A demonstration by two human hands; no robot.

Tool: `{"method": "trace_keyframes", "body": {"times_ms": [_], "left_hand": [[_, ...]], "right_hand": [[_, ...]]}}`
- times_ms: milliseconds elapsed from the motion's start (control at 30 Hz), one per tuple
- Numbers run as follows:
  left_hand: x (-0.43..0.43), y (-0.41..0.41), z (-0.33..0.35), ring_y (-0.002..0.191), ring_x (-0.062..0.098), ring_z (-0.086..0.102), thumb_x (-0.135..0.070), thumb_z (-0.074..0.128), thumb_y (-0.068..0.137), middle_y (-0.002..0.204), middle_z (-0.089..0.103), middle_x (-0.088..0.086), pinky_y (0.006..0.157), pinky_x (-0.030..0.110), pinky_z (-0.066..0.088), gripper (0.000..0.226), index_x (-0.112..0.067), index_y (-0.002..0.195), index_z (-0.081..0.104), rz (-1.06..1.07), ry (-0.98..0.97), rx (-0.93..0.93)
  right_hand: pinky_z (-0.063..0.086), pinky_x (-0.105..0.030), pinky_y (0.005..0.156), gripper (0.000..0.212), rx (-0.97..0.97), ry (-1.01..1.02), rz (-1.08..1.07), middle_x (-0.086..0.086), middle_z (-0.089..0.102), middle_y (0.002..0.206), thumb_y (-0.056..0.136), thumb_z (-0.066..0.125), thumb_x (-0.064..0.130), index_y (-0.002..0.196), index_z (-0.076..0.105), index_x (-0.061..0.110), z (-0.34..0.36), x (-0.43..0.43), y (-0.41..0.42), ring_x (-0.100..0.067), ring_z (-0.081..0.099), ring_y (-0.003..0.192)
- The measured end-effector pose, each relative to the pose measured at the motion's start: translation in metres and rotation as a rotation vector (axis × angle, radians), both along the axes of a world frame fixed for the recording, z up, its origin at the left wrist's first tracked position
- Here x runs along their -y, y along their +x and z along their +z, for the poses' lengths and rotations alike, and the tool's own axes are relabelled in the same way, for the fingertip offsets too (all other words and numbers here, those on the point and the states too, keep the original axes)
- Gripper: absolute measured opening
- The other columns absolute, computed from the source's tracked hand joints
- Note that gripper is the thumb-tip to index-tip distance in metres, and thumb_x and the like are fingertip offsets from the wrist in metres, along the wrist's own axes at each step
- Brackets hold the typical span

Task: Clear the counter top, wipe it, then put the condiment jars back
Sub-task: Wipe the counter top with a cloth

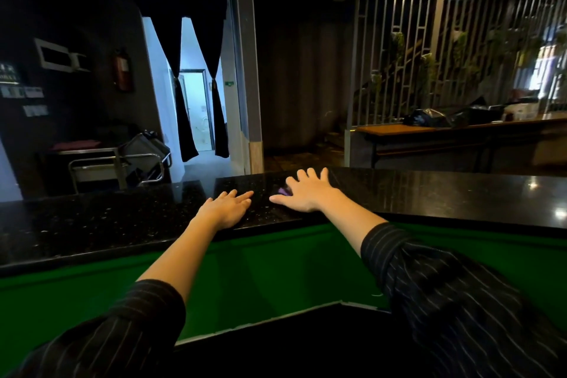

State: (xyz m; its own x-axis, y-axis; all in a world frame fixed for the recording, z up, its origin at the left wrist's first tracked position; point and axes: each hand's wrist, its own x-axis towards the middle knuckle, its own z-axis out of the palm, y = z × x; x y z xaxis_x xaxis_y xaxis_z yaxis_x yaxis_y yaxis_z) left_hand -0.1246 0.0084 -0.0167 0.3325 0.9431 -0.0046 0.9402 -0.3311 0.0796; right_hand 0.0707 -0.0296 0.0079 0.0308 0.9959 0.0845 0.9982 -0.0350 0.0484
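Both my arms reach forward over the black stone counter top. My right hand lies palm down with the fingers spread, pressed flat on a small purple cloth; only a scrap of the cloth shows, at the thumb side of the palm, so its full outline cannot be told. The hand pins the cloth rather than closing around it. My left hand rests open and flat on the stone just beside the right, fingers pointing forward and to the right, holding nothing. No condiment jars appear anywhere on the visible counter, so I judge the clearing step done and the wiping step in hand. The counter's long axis runs left to right across my body, with bare surface extending well out on both sides. The cloth sits directly under the right hand, so that hand is the one placed to wipe; the stroke should run sideways along the long axis. The glossy surface may hide streaks.
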Motion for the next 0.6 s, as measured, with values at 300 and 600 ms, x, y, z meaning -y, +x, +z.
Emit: {"method": "trace_keyframes", "body": {"times_ms": [300,600], "left_hand": [[-0.001,-0.003,-0.001,0.148,0.029,0.008,-0.042,0.013,0.103,0.160,0.008,0.008,0.116,0.053,0.011,0.048,-0.037,0.151,0.011,-0.018,-0.005,0.038],[-0.003,0.000,-0.004,0.147,0.034,0.009,-0.034,0.018,0.104,0.160,0.007,0.012,0.114,0.058,0.015,0.049,-0.030,0.152,0.010,-0.007,0.036,-0.054]], "right_hand": [[0.034,-0.046,0.105,0.072,-0.315,0.130,-0.294,-0.021,0.036,0.147,0.094,0.031,0.059,0.144,0.036,0.007,-0.019,0.000,0.006,-0.039,0.041,0.129],[0.024,-0.053,0.113,0.058,-0.275,0.090,-0.061,-0.017,0.034,0.150,0.097,0.034,0.042,0.144,0.037,0.008,-0.019,0.001,-0.053,-0.034,0.027,0.140]]}}
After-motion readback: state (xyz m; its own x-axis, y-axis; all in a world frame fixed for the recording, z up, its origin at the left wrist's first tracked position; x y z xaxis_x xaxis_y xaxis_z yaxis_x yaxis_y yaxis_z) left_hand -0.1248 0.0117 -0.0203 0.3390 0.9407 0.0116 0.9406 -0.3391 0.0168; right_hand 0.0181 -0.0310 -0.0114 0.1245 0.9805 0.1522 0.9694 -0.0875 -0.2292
